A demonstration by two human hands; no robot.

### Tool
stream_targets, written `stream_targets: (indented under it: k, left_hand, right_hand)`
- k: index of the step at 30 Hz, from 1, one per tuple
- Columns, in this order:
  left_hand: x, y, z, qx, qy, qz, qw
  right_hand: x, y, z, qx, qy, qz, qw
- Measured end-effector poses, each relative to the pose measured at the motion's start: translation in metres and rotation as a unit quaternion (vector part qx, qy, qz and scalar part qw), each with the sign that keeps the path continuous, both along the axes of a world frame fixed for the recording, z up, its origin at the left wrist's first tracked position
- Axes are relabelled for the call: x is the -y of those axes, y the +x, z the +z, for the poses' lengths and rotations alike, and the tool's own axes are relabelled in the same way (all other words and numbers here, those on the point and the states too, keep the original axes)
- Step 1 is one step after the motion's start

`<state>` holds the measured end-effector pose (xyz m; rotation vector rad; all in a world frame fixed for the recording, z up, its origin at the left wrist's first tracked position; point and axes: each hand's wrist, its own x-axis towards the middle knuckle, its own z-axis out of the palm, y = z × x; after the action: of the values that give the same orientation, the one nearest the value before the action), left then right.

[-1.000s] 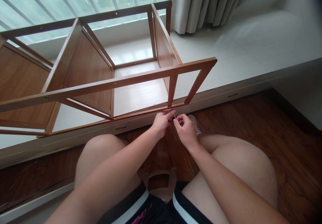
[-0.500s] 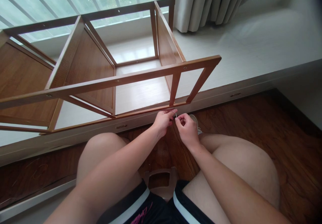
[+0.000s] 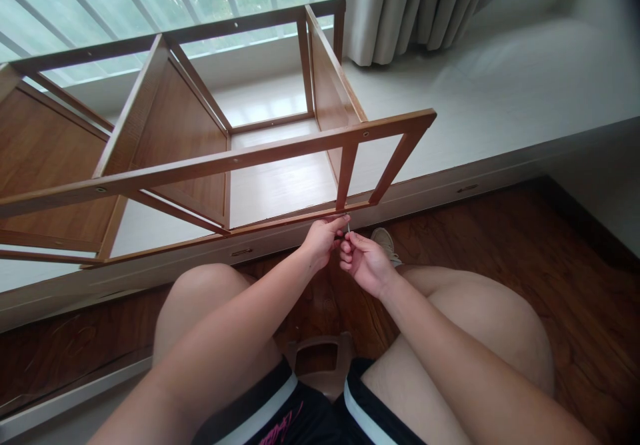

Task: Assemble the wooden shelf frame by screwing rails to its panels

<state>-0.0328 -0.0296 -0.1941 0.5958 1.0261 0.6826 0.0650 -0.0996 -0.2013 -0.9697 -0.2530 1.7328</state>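
A brown wooden shelf frame lies on its side along the white ledge, with several panels set across it. At its lower front rail, near the right upright, my two hands meet. My left hand is closed, its thumb and forefinger pinched at the top end of a thin metal hex key, just under the rail. From the right, my right hand grips the lower part of the key between thumb and fingers. The key's tip and any bolt there are hidden by the left fingers.
The white ledge runs along the window, with a grey curtain at its back. Between my knees stands a brown plastic stool on the dark wooden floor. Bolt heads show along the upper front rail.
My right hand has shifted slightly left and rotated, its fingers now more curled beneath the key. My left hand stays almost in place. The shelf frame shifts only slightly in view.
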Motion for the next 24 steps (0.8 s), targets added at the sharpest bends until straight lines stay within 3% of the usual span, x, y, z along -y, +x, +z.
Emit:
stream_targets:
  k: [2, 4, 10, 12, 15, 17, 19, 22, 24]
  left_hand:
    - [0.0003, -0.0001, 0.0003, -0.003, 0.001, 0.001, 1.0]
    - [0.0007, -0.0003, -0.0004, -0.004, 0.002, 0.004, 1.0]
    - [0.0007, -0.0017, -0.0043, -0.016, 0.018, 0.013, 1.0]
    - [0.0002, -0.0016, -0.0042, -0.015, 0.019, 0.006, 1.0]
    - [-0.0007, -0.0006, -0.0022, -0.01, 0.015, 0.009, 1.0]
    - [-0.0012, 0.0004, -0.0007, -0.007, 0.01, 0.012, 1.0]
    - [-0.0015, 0.0011, 0.0001, -0.005, 0.005, 0.014, 1.0]
    - [-0.002, 0.0016, -0.0004, -0.004, -0.006, 0.019, 1.0]
    - [-0.0028, 0.0017, -0.0011, -0.004, -0.013, 0.025, 1.0]
  right_hand:
    - [0.0009, -0.0018, -0.0003, -0.061, -0.003, -0.004, 0.998]
    - [0.0024, -0.004, -0.0013, -0.053, -0.004, -0.015, 0.998]
    - [0.0052, -0.0061, -0.0062, 0.129, -0.003, -0.046, 0.991]
    - [0.0056, -0.0039, -0.0071, 0.243, 0.016, -0.054, 0.968]
    - [0.0065, -0.0004, -0.0061, 0.409, 0.069, -0.059, 0.908]
    - [0.0069, 0.0008, -0.0042, 0.464, 0.095, -0.064, 0.878]
    - [0.0063, 0.0013, -0.002, 0.421, 0.081, -0.07, 0.901]
    - [0.0037, 0.0018, 0.0012, 0.176, 0.011, -0.045, 0.983]
    - [0.002, 0.0017, 0.0024, 0.026, -0.016, -0.006, 1.0]
